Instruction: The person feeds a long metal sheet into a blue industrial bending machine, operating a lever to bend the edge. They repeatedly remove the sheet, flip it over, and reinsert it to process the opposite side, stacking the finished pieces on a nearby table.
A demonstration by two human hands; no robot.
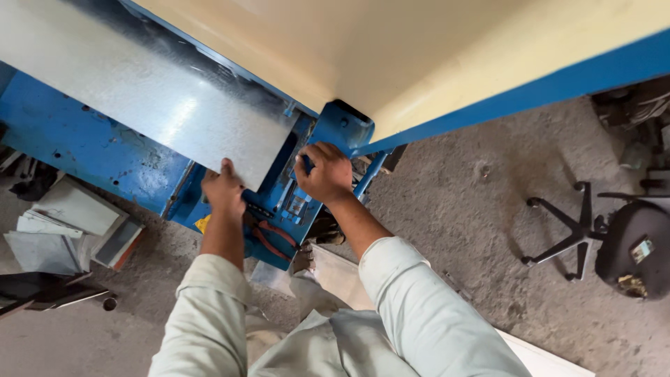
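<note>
A big cream and blue machine [447, 49] is filling the top of the view, its blue bed [84, 143] running down to the left. A galvanised metal sheet [146, 91] is lying flat across that bed, its near corner overhanging the front edge. The concrete floor [474, 202] is lying open to the right, as far as an office chair [614, 237]. The left hand [223, 190] is pinching the sheet's near edge, thumb on top. The right hand [324, 171] is closing around a blue handle [307, 162] just beside the sheet's corner. Red-handled pliers [273, 241] are resting below.
</note>
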